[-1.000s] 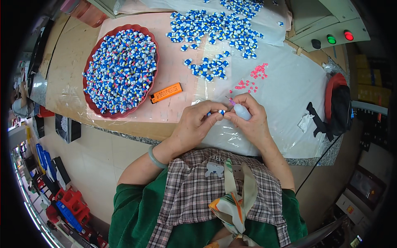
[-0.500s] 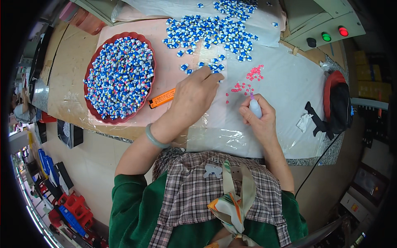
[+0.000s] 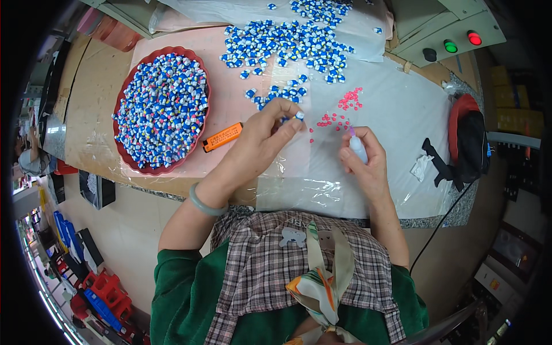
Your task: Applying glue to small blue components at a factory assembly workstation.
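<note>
My left hand pinches a small blue-and-white piece between thumb and fingers, just in front of a loose group of similar pieces. In my right hand is a small whitish squeeze bottle with a purple tip and a thin nozzle pointing away from me. Tiny pink-red pieces lie scattered on the white sheet just beyond the nozzle. A larger heap of blue-and-white pieces spreads farther back.
At left stands a red scalloped tray piled with blue, white and pink pieces. An orange box cutter lies beside it. A grey box with lit buttons is at back right; a black-and-red bag and crumpled tissue sit at right.
My left hand has drawn back from the loose group and turned, showing a blue-and-white piece in its fingertips. My right hand with the bottle stays nearly in place.
</note>
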Demonstrator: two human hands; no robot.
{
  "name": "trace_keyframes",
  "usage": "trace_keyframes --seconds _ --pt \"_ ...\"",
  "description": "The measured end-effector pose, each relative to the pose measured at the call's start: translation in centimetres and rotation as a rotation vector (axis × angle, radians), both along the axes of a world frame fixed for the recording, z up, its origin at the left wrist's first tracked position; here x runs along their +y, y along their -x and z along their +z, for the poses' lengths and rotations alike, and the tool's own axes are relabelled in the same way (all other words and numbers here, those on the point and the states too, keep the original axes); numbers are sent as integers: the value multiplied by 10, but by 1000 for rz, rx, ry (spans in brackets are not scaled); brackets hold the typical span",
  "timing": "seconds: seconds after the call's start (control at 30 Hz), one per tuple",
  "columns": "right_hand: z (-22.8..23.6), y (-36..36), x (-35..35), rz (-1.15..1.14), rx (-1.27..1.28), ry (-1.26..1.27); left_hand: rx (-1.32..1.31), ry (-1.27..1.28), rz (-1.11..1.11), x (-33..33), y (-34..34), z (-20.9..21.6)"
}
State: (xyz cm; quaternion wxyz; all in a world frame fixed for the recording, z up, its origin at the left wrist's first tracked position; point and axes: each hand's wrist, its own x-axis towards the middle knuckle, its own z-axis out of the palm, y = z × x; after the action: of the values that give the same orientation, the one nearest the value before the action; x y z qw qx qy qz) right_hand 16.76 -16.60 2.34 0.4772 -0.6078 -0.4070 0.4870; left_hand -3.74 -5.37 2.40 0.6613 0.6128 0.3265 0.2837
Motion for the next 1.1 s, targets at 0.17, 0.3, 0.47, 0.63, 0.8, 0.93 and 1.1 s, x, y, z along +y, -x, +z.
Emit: trace_keyframes --seconds 0.17,0.3,0.47,0.63,0.8,0.93,1.1 --pt "0 -4 -1 7 282 -74 -266 508 -41 -18 8 3" --pt "3 0 1 -34 251 -125 -286 550 -15 -24 11 -7" --pt "3 -4 -1 -151 249 -224 -338 637 3 -30 12 -6" --pt "15 -2 0 -226 153 -277 -198 439 6 -33 9 4" --pt "26 8 -3 -236 -43 -340 -114 213 13 -40 5 -3" --pt "28 11 -7 -174 -225 -445 -43 2 -26 -42 8 -8" --pt "27 7 -10 -81 -483 -513 39 7 -18 -43 7 2"
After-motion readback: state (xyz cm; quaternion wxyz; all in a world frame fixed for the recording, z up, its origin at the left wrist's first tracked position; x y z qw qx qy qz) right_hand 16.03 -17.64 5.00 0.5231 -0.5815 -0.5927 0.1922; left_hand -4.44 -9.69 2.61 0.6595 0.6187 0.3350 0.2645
